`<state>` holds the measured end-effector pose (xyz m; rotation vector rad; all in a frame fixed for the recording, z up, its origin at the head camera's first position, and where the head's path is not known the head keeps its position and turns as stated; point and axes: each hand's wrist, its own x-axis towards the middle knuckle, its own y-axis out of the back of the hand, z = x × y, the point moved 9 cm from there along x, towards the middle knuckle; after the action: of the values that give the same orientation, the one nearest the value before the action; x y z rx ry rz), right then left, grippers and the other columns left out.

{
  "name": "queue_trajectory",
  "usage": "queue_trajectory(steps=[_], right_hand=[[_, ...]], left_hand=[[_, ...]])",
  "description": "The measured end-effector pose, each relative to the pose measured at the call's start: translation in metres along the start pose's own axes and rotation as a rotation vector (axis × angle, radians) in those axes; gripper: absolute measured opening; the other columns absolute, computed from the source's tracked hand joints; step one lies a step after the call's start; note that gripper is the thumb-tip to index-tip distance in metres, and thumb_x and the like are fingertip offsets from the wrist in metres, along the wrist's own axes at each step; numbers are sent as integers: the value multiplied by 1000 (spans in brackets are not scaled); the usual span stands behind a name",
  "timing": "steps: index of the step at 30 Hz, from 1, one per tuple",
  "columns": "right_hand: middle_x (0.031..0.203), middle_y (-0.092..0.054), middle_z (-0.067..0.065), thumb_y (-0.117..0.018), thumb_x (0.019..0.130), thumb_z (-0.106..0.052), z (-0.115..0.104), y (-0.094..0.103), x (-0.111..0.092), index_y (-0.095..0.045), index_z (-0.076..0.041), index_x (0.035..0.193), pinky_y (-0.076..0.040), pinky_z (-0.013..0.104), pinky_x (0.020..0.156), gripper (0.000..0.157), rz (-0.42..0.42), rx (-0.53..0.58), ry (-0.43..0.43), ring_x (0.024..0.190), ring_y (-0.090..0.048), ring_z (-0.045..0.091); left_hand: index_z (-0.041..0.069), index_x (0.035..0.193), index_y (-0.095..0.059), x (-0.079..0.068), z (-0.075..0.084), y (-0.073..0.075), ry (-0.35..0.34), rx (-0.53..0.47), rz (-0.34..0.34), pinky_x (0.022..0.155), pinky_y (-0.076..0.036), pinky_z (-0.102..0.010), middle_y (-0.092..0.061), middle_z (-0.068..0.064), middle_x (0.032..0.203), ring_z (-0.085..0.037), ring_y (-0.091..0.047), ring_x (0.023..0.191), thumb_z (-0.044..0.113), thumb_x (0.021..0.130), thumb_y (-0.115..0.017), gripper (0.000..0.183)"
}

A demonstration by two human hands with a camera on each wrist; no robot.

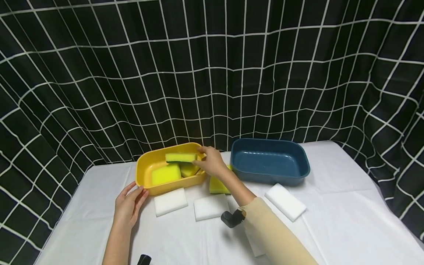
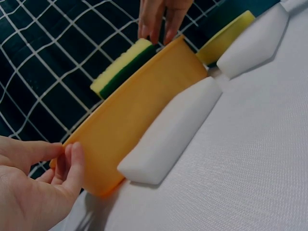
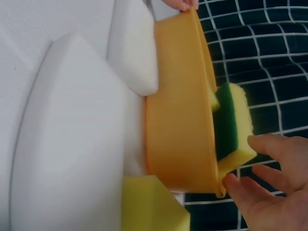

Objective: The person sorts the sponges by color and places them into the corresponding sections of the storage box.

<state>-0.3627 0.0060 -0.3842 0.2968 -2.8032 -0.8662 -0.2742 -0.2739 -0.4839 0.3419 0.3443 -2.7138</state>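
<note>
My left hand pinches the near-left corner of a yellow plastic bin between thumb and fingers. At the bin's right end is my right hand, its fingers spread. In the right wrist view, one fingertip of it meets the end of a yellow-and-green scrub sponge, and another is by the rim. That sponge lies on top of other yellow sponges inside the bin, rising above the rim in the left wrist view. How firmly the right fingers touch it is hard to tell.
A dark blue bin stands to the right. White foam blocks lie in front: one block by the yellow bin, another mid-table, a third at right. Another yellow sponge sits between the bins, partly behind the right forearm. A black grid-patterned curtain hangs behind.
</note>
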Motion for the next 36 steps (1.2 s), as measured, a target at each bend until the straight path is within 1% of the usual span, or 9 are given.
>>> queue_trajectory(steps=[6,8,11,15,21,27,33,34,36], right_hand=[[133,-64,27,-76,95,-6,7,-7,5,-64,6,137,-65,38,89,45,3,-11,-6,112,-70,39],[132,-65,27,-76,95,-6,8,-8,7,-66,4,136,-65,37,87,43,9,-17,-5,109,-70,38],[131,-66,26,-76,95,-5,10,-11,9,-69,2,133,-65,35,84,39,18,-1,-6,106,-71,37],[127,-68,26,-76,94,-2,9,-12,10,-73,1,126,-67,35,82,32,46,42,3,106,-73,36],[117,-70,24,-76,92,2,9,-11,9,-75,4,109,-67,33,79,17,98,82,22,104,-76,36],[111,-71,22,-76,92,3,8,-12,10,-76,4,105,-67,33,77,13,120,65,27,99,-75,34],[97,-74,17,-77,91,1,8,-9,13,-78,2,91,-63,30,72,1,192,26,30,88,-71,29],[95,-75,16,-77,91,1,7,-8,14,-78,2,90,-62,29,71,2,198,23,29,86,-70,28],[93,-73,15,-78,90,1,7,-9,14,-77,2,92,-60,26,69,2,197,25,29,84,-68,25]], left_hand=[[5,165,-29,0,0,0,5,1,5,97,-59,-19,-60,-5,115,-1,-68,92,6,107,-59,65],[6,165,-28,0,-1,0,10,3,6,97,-59,-19,-60,-6,116,-2,-68,92,7,108,-59,65],[6,166,-28,0,-1,0,16,3,4,97,-59,-19,-60,-7,118,-2,-68,92,7,108,-59,66],[6,166,-28,0,-1,0,17,0,4,97,-59,-19,-59,-7,118,-2,-68,92,7,108,-60,66],[6,166,-28,0,-1,0,17,-4,1,97,-59,-19,-60,-6,117,-2,-68,93,7,107,-60,66],[7,166,-29,0,-2,0,24,-5,8,97,-59,-19,-60,-7,117,-2,-69,92,7,107,-60,66],[7,165,-29,1,-2,1,23,-6,7,97,-59,-19,-59,-8,121,-2,-69,93,7,107,-60,66],[7,165,-29,1,-2,1,22,-6,7,97,-59,-19,-59,-9,121,-2,-69,94,6,107,-60,66],[7,165,-29,2,-2,1,21,-6,8,97,-59,-19,-59,-9,123,-2,-69,94,7,107,-60,66]])
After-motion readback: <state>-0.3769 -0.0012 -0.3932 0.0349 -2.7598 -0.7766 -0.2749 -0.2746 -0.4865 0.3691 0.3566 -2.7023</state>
